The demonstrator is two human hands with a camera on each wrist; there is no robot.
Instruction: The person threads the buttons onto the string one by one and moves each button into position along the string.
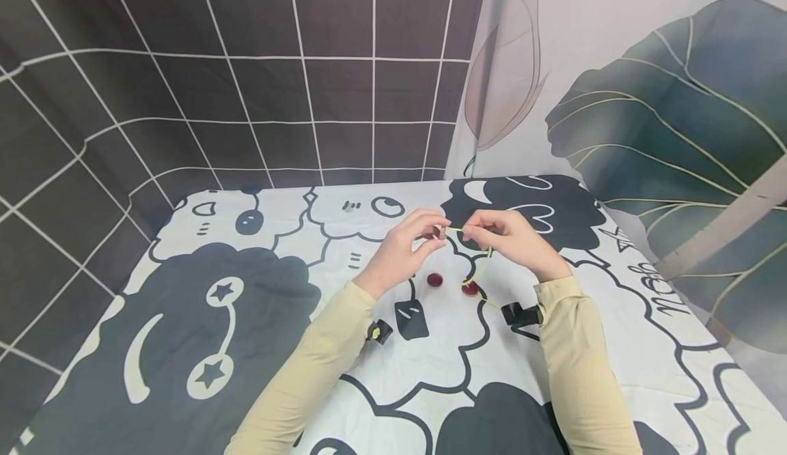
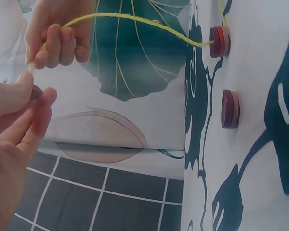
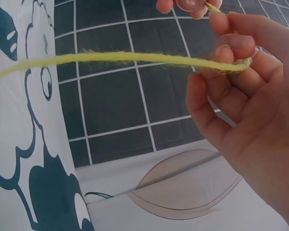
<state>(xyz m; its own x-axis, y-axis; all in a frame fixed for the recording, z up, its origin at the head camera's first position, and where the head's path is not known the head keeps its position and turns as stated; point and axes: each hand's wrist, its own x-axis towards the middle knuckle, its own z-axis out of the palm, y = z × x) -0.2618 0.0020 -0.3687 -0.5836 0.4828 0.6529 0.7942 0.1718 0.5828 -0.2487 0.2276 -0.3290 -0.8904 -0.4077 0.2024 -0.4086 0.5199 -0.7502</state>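
Observation:
My left hand (image 1: 408, 243) pinches a small round reddish disc (image 1: 442, 231) between thumb and fingers, above the cloth. Close on its right, my right hand (image 1: 510, 236) pinches a yellow yarn (image 2: 130, 17) whose short end reaches the disc; whether it passes through a hole cannot be told. From the right hand the yarn hangs to a dark red disc (image 1: 470, 289) lying on the cloth. Another dark red disc (image 1: 434, 279) lies to its left. In the right wrist view the yarn (image 3: 111, 57) runs across to the curled fingers (image 3: 241, 43).
A black-and-white patterned cloth (image 1: 418, 373) covers the surface. Near the left forearm lies a small black object (image 1: 382, 332) with a yellow-green part; another black object (image 1: 519, 315) lies by the right sleeve. Behind hang a dark grid curtain (image 1: 338, 86) and a leaf-patterned one (image 1: 615, 100).

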